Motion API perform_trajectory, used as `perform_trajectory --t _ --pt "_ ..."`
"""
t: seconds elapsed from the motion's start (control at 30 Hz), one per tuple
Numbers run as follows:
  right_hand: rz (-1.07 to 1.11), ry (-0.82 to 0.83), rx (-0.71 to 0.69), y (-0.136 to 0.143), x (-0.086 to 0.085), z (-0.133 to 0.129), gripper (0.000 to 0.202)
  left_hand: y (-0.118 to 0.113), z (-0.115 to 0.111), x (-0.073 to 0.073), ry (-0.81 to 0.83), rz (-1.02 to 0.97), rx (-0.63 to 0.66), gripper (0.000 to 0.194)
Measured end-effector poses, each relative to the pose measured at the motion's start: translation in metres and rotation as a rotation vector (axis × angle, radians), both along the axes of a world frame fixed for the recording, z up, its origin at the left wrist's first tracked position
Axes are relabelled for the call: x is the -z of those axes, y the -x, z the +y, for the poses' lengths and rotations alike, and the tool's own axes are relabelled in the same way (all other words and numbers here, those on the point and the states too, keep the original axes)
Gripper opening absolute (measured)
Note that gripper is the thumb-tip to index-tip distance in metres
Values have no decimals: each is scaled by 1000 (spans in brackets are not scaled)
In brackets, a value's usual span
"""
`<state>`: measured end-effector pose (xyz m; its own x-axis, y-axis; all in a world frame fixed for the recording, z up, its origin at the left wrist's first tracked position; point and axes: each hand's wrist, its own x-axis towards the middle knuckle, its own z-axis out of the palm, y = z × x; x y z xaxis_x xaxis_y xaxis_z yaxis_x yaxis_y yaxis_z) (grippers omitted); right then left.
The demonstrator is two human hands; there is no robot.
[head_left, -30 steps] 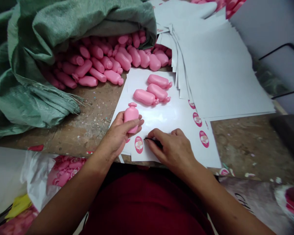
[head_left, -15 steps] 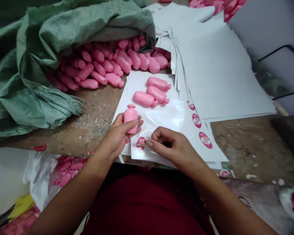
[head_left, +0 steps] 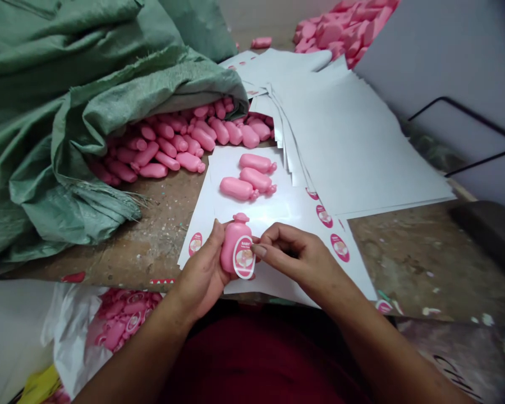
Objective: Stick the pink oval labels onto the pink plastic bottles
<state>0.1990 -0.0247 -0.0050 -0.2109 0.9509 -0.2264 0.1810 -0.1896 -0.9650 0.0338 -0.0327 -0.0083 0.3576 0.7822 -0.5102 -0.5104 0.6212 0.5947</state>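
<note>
A small pink plastic bottle (head_left: 231, 247) stands upright in my left hand (head_left: 204, 272), its thumb along the left side and fingers behind. My right hand (head_left: 288, 252) pinches the right edge of an oval pink-and-white sticker (head_left: 244, 258) between thumb and index finger. The sticker lies over the bottle's front, slightly right of its middle; whether it is pressed down I cannot tell. Beneath my hands is a white sticker sheet (head_left: 273, 216) with several oval stickers along its right side. Three pink bottles (head_left: 238, 189) lie on its far part.
A green woven sack (head_left: 109, 118) spills many pink bottles (head_left: 189, 161) at the left. Stacked white sheets (head_left: 362, 146) lie at the right, with a heap of pink pieces (head_left: 340, 31) behind. Below the table edge hangs a white plastic bag (head_left: 73, 320) of labelled bottles.
My right hand has lifted the sticker from the sheet and brought it onto the bottle. My left hand has lowered the bottle toward me, and the view has tilted up.
</note>
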Motion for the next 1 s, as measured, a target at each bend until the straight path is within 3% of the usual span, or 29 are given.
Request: perform_trajectory --t 0.37,0.6,0.77,0.9,1.0 --pt "44 25 40 -3 6 0 30 -9 -3 1 -24 20 -11 55" --pt "-7 13 58 -3 9 0 28 -9 -6 1 -62 35 -6 42" --pt "-164 -91 47 -8 14 -2 27 -10 -10 0 -96 129 9 37" --pt "-404 -260 175 -13 16 -5 21 -10 -12 0 -95 176 3 42" --pt "-338 -208 195 -11 13 -7 21 -10 -15 -2 -86 185 9 49"
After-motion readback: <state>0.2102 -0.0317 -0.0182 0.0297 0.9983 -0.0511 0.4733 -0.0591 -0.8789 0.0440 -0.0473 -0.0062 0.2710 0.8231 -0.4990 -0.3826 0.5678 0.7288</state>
